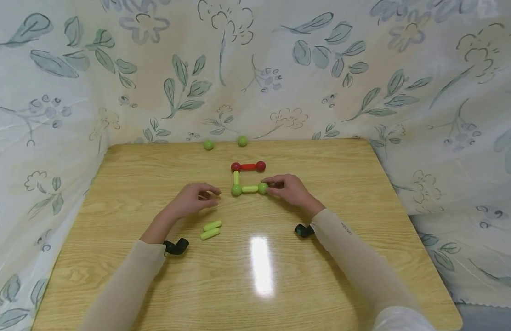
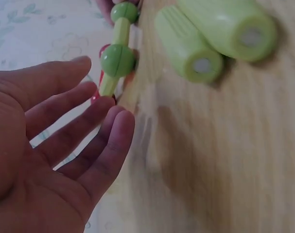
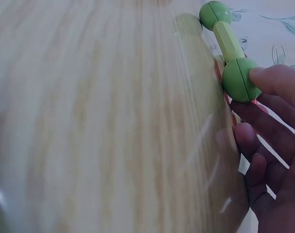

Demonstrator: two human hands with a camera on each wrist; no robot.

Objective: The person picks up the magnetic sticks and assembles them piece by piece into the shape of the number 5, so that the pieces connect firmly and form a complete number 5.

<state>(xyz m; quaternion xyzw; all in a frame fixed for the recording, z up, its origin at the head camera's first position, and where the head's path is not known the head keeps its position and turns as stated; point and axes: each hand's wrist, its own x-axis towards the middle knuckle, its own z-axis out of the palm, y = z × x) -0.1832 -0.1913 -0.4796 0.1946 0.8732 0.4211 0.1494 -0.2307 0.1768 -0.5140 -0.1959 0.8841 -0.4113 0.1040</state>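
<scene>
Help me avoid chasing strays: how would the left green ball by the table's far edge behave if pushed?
The left green ball would likely roll readily: it looks round and stands unattached on a shiny tabletop. Pushed away from the person, it might soon leave the tabletop, since it sits right by the far edge.

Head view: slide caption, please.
Right hand pinches a green ball ending a yellow-green rod; the empty left hand hovers nearby.

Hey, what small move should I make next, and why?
Perhaps pick up a loose yellow-green rod with your left hand: that hand is empty, your right hand pinches a green ball, and no rod shows between that ball and the rightmost red ball.
</scene>
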